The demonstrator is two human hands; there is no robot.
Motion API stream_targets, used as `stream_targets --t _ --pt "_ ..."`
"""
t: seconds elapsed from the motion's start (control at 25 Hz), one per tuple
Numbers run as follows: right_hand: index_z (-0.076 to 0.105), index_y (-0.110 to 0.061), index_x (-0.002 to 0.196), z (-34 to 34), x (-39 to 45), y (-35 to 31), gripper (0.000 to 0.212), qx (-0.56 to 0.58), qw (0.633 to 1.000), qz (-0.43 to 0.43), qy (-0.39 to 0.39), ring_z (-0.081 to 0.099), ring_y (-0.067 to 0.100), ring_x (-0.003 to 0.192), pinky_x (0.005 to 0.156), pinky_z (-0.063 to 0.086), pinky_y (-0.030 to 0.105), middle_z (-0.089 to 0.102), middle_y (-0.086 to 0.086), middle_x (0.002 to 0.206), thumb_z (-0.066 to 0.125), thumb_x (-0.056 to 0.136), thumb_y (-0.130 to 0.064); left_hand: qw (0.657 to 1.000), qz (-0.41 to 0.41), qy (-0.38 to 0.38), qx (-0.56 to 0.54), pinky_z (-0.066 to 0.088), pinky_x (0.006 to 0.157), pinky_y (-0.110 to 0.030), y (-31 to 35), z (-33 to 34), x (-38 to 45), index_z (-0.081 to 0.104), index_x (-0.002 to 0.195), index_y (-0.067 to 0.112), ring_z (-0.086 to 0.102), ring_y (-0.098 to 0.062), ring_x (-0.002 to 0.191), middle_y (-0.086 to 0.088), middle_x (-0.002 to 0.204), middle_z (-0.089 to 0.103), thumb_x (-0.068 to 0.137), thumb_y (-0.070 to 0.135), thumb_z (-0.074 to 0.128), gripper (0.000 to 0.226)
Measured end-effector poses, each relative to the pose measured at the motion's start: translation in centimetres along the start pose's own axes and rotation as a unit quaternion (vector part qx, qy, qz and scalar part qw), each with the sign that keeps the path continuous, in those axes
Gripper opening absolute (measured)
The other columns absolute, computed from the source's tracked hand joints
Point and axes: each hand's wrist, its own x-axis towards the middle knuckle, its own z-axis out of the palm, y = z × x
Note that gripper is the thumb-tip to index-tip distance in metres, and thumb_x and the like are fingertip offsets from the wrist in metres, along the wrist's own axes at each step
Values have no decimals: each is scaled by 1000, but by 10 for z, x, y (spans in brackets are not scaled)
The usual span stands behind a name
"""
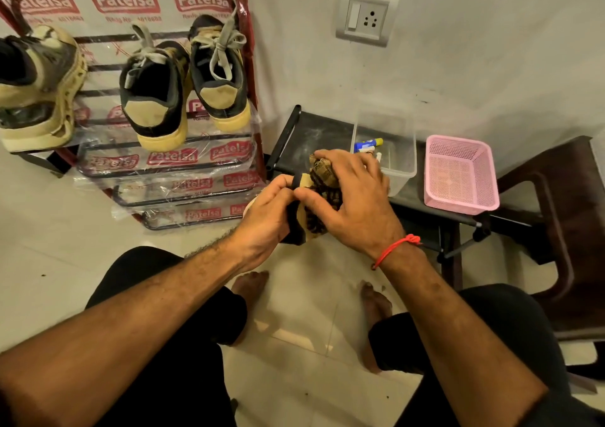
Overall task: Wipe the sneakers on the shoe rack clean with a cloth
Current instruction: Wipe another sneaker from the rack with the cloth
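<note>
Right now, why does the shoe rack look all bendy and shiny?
In the head view, the wide lens bends straight lines near the edges, so the shoe rack leans and curves. Its plastic wrap catches the room light, giving pale shiny streaks. The floor tiles reflect light too. The left hand and right hand, holding the sneaker and cloth, look fairly sharp.

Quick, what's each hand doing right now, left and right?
Left hand: grips the sneaker, fingers curled round it.
Right hand: presses the patterned cloth against the sneaker, fingers curled over it.
</note>
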Motion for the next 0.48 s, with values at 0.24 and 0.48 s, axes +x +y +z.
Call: stream_targets --t 0.24,0.48 --pt "54 -8 138 13 -10 8 55 -5 997 -79 -6 45 28 131 115 32 35 52 11 140 71 86 -12 992 60 -11 113 51 76 -66 8 -12 -2 52 117 11 53 -34 88 -32 102 55 106 11 42 15" --pt "67 -10 119 4 -2 4 34 83 993 -70 47 59 20 113 102 47 40 65 6 119 68 85 -5 969 92 -47 224 46 67 -51 10 -19 -3 46 106 10 50 -30 80 -27 92 54 96 14 45 11"
